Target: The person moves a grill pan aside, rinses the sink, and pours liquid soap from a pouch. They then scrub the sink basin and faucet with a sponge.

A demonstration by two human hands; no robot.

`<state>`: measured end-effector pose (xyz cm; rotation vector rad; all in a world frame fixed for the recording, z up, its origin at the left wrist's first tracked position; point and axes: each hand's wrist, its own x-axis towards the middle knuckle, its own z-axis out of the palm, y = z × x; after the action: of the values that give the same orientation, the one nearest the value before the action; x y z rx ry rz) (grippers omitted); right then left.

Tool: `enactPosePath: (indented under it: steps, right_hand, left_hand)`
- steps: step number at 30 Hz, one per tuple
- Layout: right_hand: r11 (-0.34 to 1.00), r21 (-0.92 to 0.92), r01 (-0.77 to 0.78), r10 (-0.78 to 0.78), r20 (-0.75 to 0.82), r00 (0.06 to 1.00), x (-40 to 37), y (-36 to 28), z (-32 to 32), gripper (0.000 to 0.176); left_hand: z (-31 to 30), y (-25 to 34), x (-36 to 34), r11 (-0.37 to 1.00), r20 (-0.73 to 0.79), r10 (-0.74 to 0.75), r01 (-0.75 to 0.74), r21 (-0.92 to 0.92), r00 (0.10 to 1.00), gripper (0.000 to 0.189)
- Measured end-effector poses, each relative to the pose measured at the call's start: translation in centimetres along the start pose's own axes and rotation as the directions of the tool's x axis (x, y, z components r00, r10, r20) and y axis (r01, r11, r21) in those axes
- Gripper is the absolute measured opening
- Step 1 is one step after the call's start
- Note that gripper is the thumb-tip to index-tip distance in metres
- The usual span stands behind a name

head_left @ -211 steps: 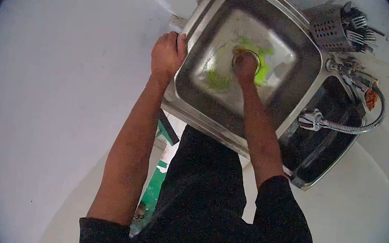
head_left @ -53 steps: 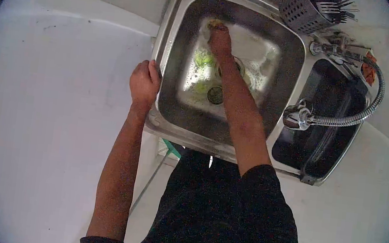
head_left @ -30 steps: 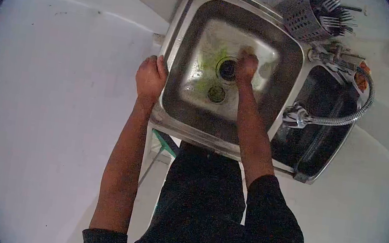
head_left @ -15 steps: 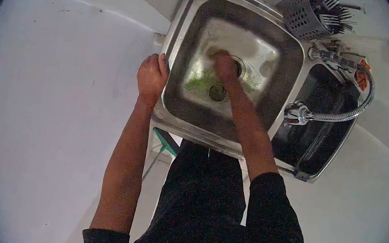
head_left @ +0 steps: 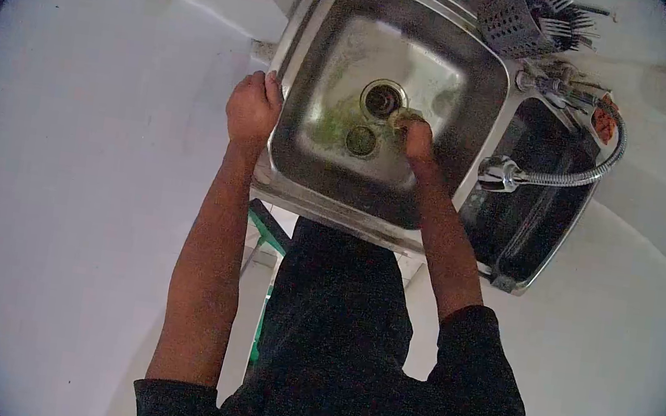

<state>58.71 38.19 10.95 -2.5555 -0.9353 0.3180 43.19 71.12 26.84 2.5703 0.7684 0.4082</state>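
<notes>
My right hand (head_left: 418, 138) is inside the steel sink (head_left: 443, 190), with its fingers closed on a small yellowish-green sponge (head_left: 402, 118). The sponge is against the sink floor, just right of the open drain hole (head_left: 383, 100). Below the hole lies a round drain strainer (head_left: 360, 140), with green residue (head_left: 326, 128) smeared beside it. At the sink's left edge, my left hand (head_left: 252, 107) has its fingers curled, its thumb side against the rim; the fingertips are partly hidden.
A chrome hose tap (head_left: 503, 174) hangs over the dark side basin (head_left: 514, 222) at the right. Behind it stands a grey perforated cutlery holder (head_left: 512, 24) with several forks. A green-and-black squeegee or brush (head_left: 268, 229) is below the sink's front edge.
My right hand has moved with the sponge from left of the drain hole to its lower right, uncovering the hole. My left hand stays at the rim. The whole view has shifted slightly.
</notes>
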Motion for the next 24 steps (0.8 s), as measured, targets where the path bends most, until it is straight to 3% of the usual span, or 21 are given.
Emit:
enactPosePath:
  steps: [1,3,5,7,10,13,14,16,18,20,23,24]
  right_hand:
    - [0.999,-0.018,0.044,-0.044,-0.039,0.998,0.4,0.0,0.4,0.025]
    - [0.883,0.397,-0.252,0.312,-0.093,0.946,3.4,3.7,4.5,0.025]
    - [0.842,0.490,-0.227,0.348,-0.170,0.922,5.4,2.4,4.6,0.025]
    - [0.970,0.239,0.036,0.044,-0.324,0.945,6.7,-4.4,-1.5,0.023]
    - [0.973,0.141,0.181,-0.117,-0.376,0.919,8.8,-5.9,-0.1,0.024]
    - [0.984,-0.068,0.165,-0.167,-0.033,0.985,8.3,-4.2,5.1,0.026]
    - [0.978,0.206,0.044,-0.060,0.069,0.996,7.3,-4.9,4.7,0.024]
    - [0.916,0.398,0.060,-0.077,0.027,0.997,5.1,-4.4,5.2,0.022]
    - [0.921,0.383,0.078,-0.117,0.078,0.990,3.4,-4.4,4.2,0.020]
    - [0.980,0.165,0.114,-0.151,0.227,0.962,1.9,-4.6,2.6,0.020]
    - [0.999,0.021,-0.024,0.016,0.335,0.942,0.0,-7.3,-3.3,0.018]
    - [1.000,0.023,0.006,-0.011,0.263,0.965,-0.7,-5.6,-2.9,0.019]
  left_hand:
    - [0.1,-0.4,0.2,1.000,-0.024,0.021,-0.022,-0.002,0.999,0.034]
    - [-0.2,0.0,0.0,1.000,-0.037,-0.002,0.003,0.021,0.999,0.034]
    - [-0.4,0.1,0.4,0.999,-0.034,-0.015,0.016,0.030,0.999,0.034]
    - [-0.5,0.1,0.2,0.999,0.007,-0.030,0.030,0.015,1.000,0.035]
    - [-0.4,0.1,0.1,0.999,0.005,-0.031,0.031,0.024,1.000,0.036]
    - [-0.3,0.2,0.1,0.999,0.005,-0.033,0.033,0.020,0.999,0.035]
    - [-0.2,0.1,0.2,0.999,0.005,-0.035,0.035,0.018,0.999,0.035]
    - [-0.3,0.1,0.2,0.999,-0.003,-0.022,0.022,0.034,1.000,0.034]
    - [-0.3,0.0,0.2,0.999,0.020,-0.025,0.024,0.030,0.999,0.035]
    - [-0.5,0.0,0.1,0.999,0.074,-0.035,0.034,0.011,0.997,0.038]
    - [-0.5,0.1,0.1,0.999,0.036,-0.028,0.027,0.041,0.999,0.037]
    - [-0.5,0.1,0.3,0.999,0.040,-0.035,0.033,0.038,0.999,0.037]
